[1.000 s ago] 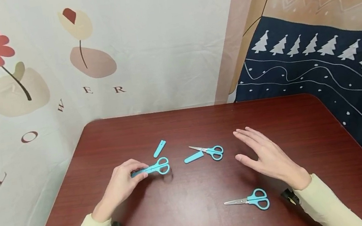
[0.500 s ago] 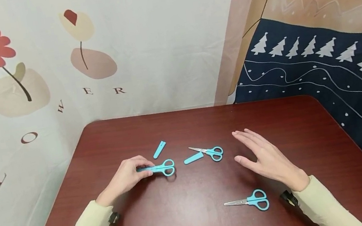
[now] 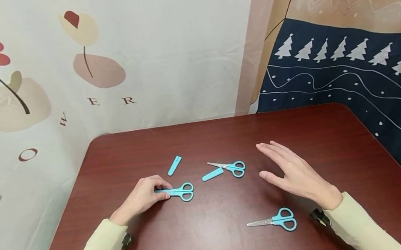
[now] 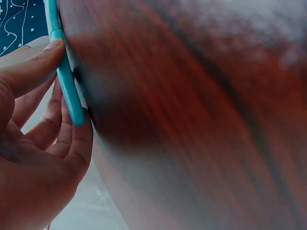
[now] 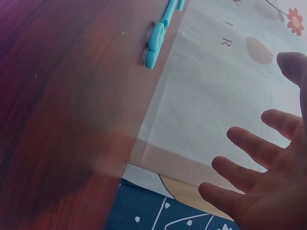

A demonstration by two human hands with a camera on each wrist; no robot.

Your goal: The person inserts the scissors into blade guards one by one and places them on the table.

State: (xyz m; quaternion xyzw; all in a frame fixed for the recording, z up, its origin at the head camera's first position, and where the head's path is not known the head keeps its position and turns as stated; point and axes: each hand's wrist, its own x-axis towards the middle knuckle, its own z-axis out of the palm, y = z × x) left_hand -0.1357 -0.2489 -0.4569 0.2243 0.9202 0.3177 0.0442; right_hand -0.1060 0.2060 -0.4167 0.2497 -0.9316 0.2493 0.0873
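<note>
Three scissors [image 3: 277, 220] — one in the left hand [image 3: 145, 196] — two loose caps [image 3: 212, 174].

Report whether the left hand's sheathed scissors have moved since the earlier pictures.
Yes: judged by the leftmost loose sheath, the sheathed scissors have shifted right and downward in the head view.

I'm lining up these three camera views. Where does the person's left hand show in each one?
Head: left of centre, below mid-height: the left hand pinches teal scissors.
Left wrist: the left hand takes up the left side.
Right wrist: not in it; the right hand is at lower right.
Shared landmark: navy patterned cloth, right in head, upper-left corner in left wrist, bottom in right wrist.
</note>
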